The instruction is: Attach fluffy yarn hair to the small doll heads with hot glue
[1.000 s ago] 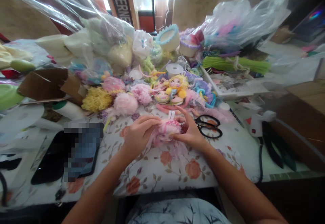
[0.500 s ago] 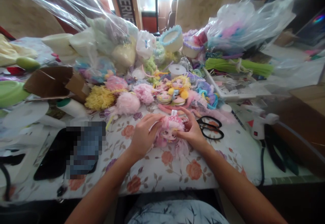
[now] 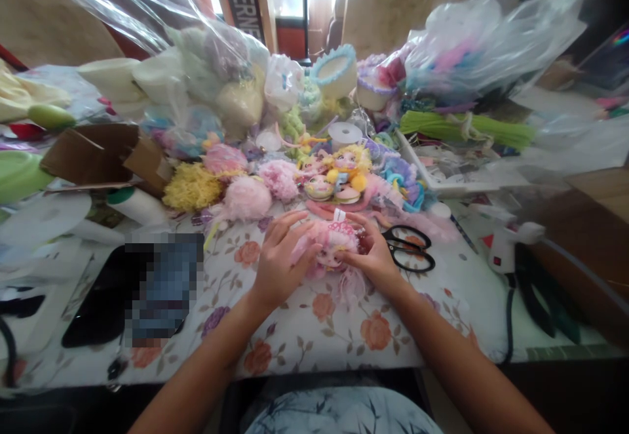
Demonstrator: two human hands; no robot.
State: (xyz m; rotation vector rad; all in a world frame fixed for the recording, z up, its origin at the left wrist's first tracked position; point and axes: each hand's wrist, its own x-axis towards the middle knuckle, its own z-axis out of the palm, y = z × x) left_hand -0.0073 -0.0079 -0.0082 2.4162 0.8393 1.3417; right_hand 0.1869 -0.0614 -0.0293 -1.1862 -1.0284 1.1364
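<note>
Between my two hands is a small doll head (image 3: 335, 250) with fluffy pink hair, a pink bow-like piece on top and pale ribbon or tulle hanging below. My left hand (image 3: 281, 260) grips it from the left, thumb across the front near the face. From the other side my right hand (image 3: 376, 258) holds it, with the thumb against the cheek and the fingers behind. A small white tag (image 3: 339, 215) sticks up above the hair. Just right of my right hand lie black-handled scissors (image 3: 410, 248).
Behind the doll are pink yarn pompoms (image 3: 247, 198), a yellow pompom (image 3: 192, 186) and several yellow-haired doll pieces (image 3: 350, 158). A phone (image 3: 93, 306) lies left on the flowered cloth (image 3: 295, 349). A glue gun (image 3: 506, 250), pliers (image 3: 545, 303) and a white tray (image 3: 417, 158) stand right.
My left hand has shifted over the doll's left side, its thumb moving down and inward to the face. My right hand keeps nearly the same hold. The view has shifted slightly.
</note>
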